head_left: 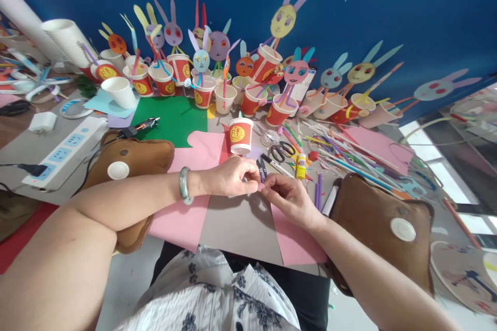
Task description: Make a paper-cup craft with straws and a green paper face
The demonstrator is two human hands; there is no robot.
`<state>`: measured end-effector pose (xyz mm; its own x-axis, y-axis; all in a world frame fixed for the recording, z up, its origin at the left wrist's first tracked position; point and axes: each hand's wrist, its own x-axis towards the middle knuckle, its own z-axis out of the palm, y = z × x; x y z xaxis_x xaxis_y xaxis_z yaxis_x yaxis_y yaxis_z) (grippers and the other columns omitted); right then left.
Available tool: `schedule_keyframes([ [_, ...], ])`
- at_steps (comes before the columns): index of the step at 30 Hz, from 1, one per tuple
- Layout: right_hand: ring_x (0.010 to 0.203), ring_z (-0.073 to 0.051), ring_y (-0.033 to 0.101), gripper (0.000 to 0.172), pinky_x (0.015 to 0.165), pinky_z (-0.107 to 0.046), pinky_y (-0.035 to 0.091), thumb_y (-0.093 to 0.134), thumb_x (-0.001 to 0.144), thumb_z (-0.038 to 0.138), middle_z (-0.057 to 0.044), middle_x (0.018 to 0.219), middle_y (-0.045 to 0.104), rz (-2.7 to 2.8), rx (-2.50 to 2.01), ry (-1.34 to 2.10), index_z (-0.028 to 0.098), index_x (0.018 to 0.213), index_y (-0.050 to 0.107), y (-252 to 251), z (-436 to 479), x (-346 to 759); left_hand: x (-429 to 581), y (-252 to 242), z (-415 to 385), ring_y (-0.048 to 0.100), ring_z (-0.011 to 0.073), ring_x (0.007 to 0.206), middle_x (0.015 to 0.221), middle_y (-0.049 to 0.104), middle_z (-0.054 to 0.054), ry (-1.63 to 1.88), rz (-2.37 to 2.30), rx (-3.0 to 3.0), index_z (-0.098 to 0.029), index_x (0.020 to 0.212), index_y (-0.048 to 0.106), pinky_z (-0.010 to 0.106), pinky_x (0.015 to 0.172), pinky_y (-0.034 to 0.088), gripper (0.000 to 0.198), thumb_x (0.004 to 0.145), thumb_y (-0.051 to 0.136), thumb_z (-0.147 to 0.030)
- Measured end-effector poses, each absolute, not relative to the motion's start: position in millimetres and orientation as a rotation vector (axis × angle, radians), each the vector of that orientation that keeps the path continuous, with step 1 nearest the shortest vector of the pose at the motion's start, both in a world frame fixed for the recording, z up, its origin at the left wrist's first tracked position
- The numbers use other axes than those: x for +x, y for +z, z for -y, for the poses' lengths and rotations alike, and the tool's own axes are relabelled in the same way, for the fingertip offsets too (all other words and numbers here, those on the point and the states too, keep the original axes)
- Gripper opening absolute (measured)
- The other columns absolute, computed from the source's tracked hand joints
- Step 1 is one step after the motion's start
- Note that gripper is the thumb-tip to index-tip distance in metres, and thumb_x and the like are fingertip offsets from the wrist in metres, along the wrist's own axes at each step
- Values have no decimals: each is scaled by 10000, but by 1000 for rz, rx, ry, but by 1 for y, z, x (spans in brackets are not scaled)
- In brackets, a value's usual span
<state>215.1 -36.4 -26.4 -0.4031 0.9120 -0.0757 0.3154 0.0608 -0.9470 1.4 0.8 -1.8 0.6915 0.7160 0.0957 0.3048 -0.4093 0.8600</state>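
A small pink paper piece (261,186) is pinched between my two hands above the grey table. My left hand (237,176), with a jade bangle (185,186) on its wrist, grips it from the left by thumb and forefinger. From the right, the fingertips of my right hand (289,197) close on the same piece. Just beyond them stands a red and white paper cup (240,136). Black-handled scissors (276,153) and a yellow glue stick (301,165) lie behind my right hand. Pink paper sheets (182,227) are under and beside my forearms.
Rabbit figures on paper cups (279,108) line the blue wall. A green sheet (171,119), a power strip (66,150) and a hot glue gun (142,126) are to the left. Coloured pipe cleaners (349,155) spread rightward. Brown hand warmers (382,232) flank my arms.
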Motion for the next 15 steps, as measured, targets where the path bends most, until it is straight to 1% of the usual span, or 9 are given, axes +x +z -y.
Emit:
schedule_keyframes([
  [5, 568, -111, 443, 329, 526, -265, 328, 657, 894, 469, 10, 622, 546, 1769, -1240, 1365, 189, 736, 586, -27, 36, 216, 0, 0, -2, 538, 102, 692, 793, 647, 19, 583, -791, 1986, -130, 777, 647, 234, 655, 425, 81, 795, 584, -82],
  [8, 572, -111, 454, 325, 530, -262, 337, 651, 897, 464, 5, 634, 560, 1780, -1226, 1363, 185, 740, 598, -27, 36, 216, 0, 2, -2, 567, 110, 727, 786, 647, 18, 579, -773, 1933, -129, 780, 642, 233, 683, 449, 25, 798, 626, -121],
  [11, 580, -114, 457, 315, 532, -260, 344, 650, 894, 457, 0, 642, 567, 1793, -1217, 1366, 181, 748, 606, -26, 36, 215, 0, 1, -1, 571, 113, 724, 776, 641, 12, 549, -781, 1915, -134, 773, 631, 236, 678, 451, 62, 807, 662, -176],
  [15, 551, -101, 422, 310, 507, -252, 317, 655, 881, 442, 12, 616, 541, 1792, -1230, 1385, 180, 729, 585, -23, 37, 212, 0, -1, -2, 552, 107, 693, 764, 626, 9, 516, -778, 1938, -136, 749, 619, 234, 644, 427, 82, 812, 650, -178],
])
